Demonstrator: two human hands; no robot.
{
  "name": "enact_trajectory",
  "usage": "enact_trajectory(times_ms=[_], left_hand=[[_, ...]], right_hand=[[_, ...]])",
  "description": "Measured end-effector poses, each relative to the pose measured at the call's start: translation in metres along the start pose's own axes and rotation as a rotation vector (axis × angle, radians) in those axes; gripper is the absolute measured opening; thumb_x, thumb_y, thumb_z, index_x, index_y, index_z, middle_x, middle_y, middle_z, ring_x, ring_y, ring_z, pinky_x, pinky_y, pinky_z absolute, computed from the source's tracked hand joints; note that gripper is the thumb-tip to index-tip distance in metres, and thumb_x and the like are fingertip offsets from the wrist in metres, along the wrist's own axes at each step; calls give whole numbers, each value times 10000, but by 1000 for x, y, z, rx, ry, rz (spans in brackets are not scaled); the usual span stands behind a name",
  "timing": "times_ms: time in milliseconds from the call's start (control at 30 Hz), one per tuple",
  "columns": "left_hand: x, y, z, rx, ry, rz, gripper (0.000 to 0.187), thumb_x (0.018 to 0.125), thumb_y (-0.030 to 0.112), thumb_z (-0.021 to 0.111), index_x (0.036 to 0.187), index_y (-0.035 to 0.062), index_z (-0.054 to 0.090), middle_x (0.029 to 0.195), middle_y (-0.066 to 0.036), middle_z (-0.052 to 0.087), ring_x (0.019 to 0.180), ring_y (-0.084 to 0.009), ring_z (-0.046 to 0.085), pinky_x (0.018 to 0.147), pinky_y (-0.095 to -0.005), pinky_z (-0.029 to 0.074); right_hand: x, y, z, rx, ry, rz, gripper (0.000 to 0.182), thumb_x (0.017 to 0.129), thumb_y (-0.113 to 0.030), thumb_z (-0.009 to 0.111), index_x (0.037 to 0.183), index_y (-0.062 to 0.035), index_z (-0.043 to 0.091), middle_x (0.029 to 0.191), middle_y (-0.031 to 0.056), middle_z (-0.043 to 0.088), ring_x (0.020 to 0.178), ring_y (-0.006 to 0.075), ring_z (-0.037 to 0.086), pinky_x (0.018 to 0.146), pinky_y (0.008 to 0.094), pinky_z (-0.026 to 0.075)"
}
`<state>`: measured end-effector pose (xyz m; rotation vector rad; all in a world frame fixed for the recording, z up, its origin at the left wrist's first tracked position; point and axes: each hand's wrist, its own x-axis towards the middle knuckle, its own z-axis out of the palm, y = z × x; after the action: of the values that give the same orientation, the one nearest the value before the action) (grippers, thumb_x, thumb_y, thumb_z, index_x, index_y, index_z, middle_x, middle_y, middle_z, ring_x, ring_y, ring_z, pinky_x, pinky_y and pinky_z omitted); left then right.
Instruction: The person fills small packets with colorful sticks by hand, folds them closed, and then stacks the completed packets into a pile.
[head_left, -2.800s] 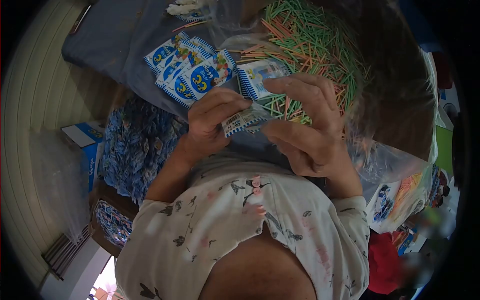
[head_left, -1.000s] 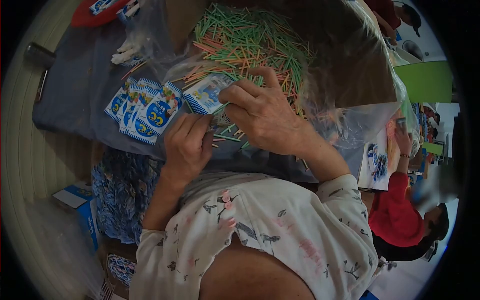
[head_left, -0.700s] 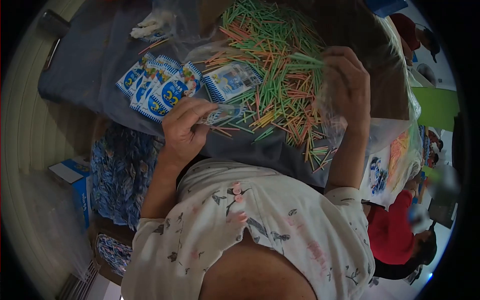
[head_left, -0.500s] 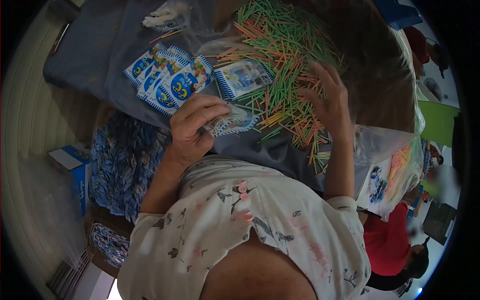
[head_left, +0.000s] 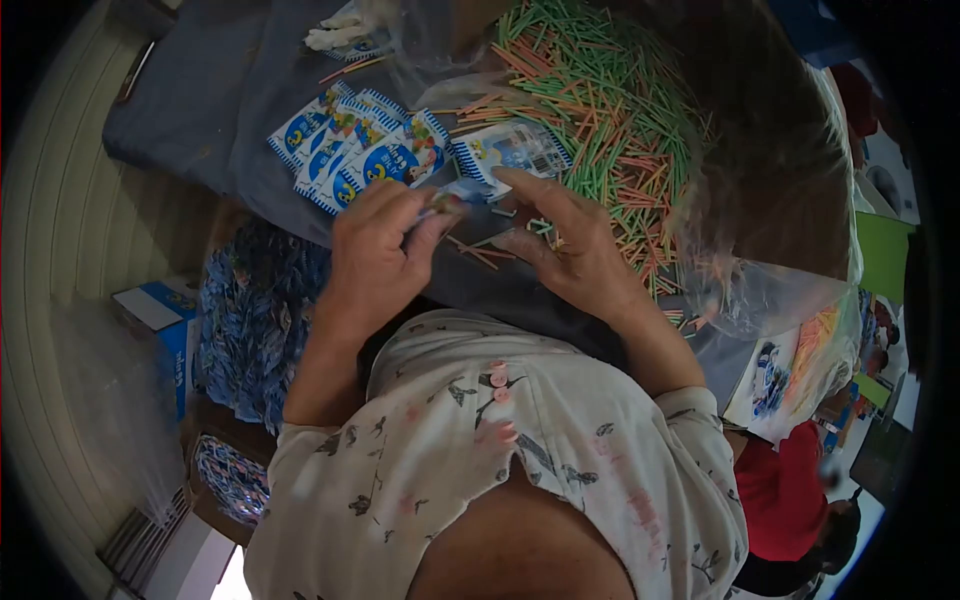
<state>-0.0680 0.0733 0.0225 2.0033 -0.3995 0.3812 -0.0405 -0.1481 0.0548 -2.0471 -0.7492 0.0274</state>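
My left hand [head_left: 385,245] pinches a small clear-and-blue packet [head_left: 462,192], mostly crumpled behind the fingertips. Facing it from the right is my right hand [head_left: 575,240], thumb and forefinger spread in a curve, fingertips close to the packet. A few thin coloured sticks [head_left: 540,228] show in the gap between that thumb and forefinger. Just beyond the hands lies a flat packet [head_left: 510,155] with a blue striped edge. Several blue-and-white printed packets [head_left: 390,160] overlap one another beyond my left hand.
A large heap of green and orange sticks [head_left: 610,110] spreads over the grey cloth [head_left: 190,110], with clear plastic sheeting [head_left: 770,295] at its right. Many blue packets [head_left: 255,320] are piled at left, near a blue-and-white box [head_left: 165,315]. A person in red [head_left: 785,495] is at lower right.
My right hand has come left from over the stick heap to beside the packet. My left hand has stayed pinched on the packet, now tilted and crumpled. The whole view has shifted slightly.
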Motion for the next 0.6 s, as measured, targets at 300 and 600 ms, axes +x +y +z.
enact_trajectory(times_ms=[300,600], left_hand=[[22,-36,-23,640,-49,55,137,830,86,664,936,-1,669,863,-128,612,838,-320,574,710,-415,474],[37,-5,-24,961,72,104,342,813,73,702,1146,30,640,990,-129,585,913,-313,547,779,-433,464]], right_hand=[[-7,33,-36,-592,48,-101,241,780,-137,699,1008,-66,667,914,107,643,835,304,641,687,437,496],[60,197,-191,-885,239,472,345,864,-236,649,1161,-63,674,1112,225,644,1024,418,612,860,477,497]])
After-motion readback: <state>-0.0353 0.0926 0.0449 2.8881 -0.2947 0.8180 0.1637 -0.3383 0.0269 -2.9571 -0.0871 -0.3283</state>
